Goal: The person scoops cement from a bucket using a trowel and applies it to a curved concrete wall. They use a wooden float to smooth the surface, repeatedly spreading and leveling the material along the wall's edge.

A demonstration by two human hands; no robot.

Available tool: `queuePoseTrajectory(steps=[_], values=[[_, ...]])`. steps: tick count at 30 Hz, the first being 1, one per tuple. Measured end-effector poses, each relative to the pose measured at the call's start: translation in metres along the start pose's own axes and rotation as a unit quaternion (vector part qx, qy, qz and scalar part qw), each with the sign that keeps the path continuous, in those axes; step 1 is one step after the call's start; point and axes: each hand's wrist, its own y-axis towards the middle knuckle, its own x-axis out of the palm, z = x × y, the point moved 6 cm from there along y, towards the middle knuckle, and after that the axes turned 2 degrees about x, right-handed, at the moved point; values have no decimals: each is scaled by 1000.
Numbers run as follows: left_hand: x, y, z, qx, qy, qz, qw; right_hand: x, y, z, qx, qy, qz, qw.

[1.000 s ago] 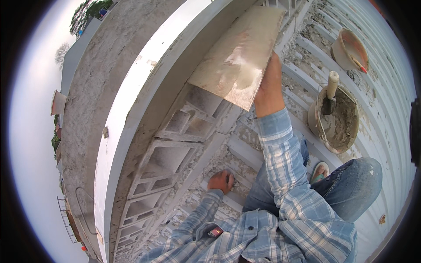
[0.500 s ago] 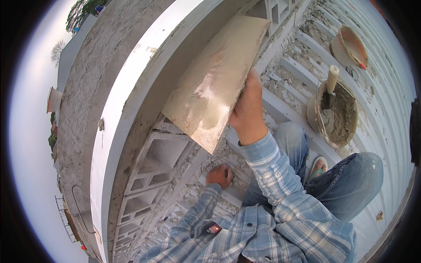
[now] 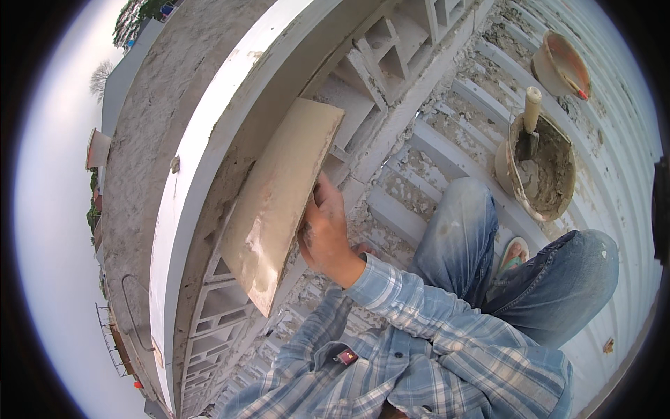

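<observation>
My right hand [image 3: 324, 230] is closed on the near edge of a plastering float [image 3: 286, 181], a long, flat, tan board. The float lies along the wet grey mortar under the white straightedge board [image 3: 202, 140]; contact with the mortar cannot be made out. Below and beyond it runs a row of grey openwork vent blocks [image 3: 349, 84], partly covered by the float. My left hand [image 3: 362, 248] is low behind my right wrist, close to the block wall's foot. Only a sliver of it shows, and its fingers are hidden.
To the right, a bucket of mortar [image 3: 504, 164] holds a trowel [image 3: 532, 112], handle up. Farther off stands a second bucket [image 3: 548, 63] with a red-tipped handle. Ribbed metal roofing [image 3: 447, 157] with mortar crumbs lies under my bent knees. A bent metal rod [image 3: 127, 307] hangs at left.
My right hand has drawn the float down and left along the wall, uncovering more vent blocks at the far end. My right forearm now covers most of my left hand.
</observation>
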Motion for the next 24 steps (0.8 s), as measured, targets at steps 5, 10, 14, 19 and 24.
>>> queuePoseTrajectory(steps=[5,10,14,19,24], values=[[21,9,-11,33,49,16,998,-5,-43,14,-34,-115,-53,991],[18,-1,-16,87,2,72,994,-21,20,-118,-293,-394,64,869],[19,4,-14,32,11,24,999,-4,64,-129,-440,-556,50,703],[25,7,-12,55,78,-19,995,25,63,-108,-463,-540,48,701],[64,-9,-48,122,201,-1,972,54,22,-64,-483,-522,-130,691]])
